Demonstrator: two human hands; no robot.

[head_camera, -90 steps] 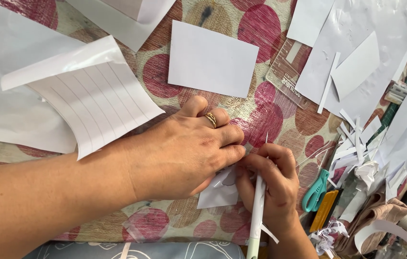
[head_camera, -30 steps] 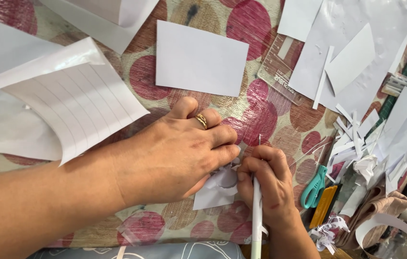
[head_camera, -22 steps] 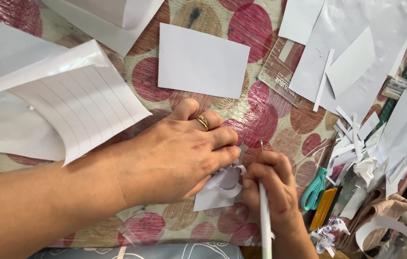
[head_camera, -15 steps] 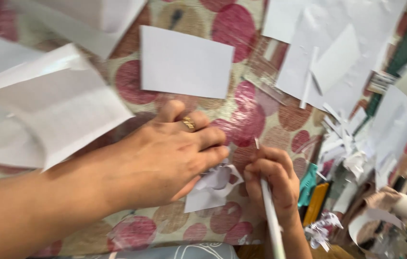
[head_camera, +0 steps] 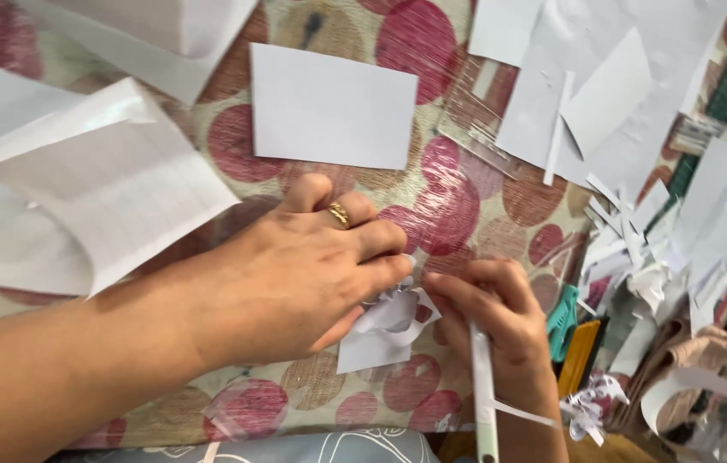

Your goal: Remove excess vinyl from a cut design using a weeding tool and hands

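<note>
A view from above of two bare hands working on a small white paper cut-out [head_camera: 387, 330] on a tablecloth [head_camera: 466, 201] patterned with large dark red circles. The cut-out lies near the lower middle of the view, between the two hands, its upper part curled and cut into loops. The left hand [head_camera: 295, 274], wearing a gold ring [head_camera: 339, 214], lies flat and palm down over the cut-out's left side, its fingertips pressing the paper to the cloth. The right hand [head_camera: 501, 321] is just to the right of the cut-out, its fingers curled closed around a thin white pen-like tool [head_camera: 483, 394]; the tool's tip is hidden behind the fingers, at the paper's right edge.

Above the hands lies a plain white rectangular card [head_camera: 331, 105]. To the left is a curled sheet of lined paper [head_camera: 115, 184]. At the right are many white paper scraps [head_camera: 629, 231] in a loose heap, with teal-handled scissors [head_camera: 562, 319] partly showing beneath them.

Compared with half a second ago, the hands hold the same positions on the cut-out, the left pressing, the right gripping the tool. The view has shifted slightly and is sharper, and the tool now stands closer to upright in the picture.
</note>
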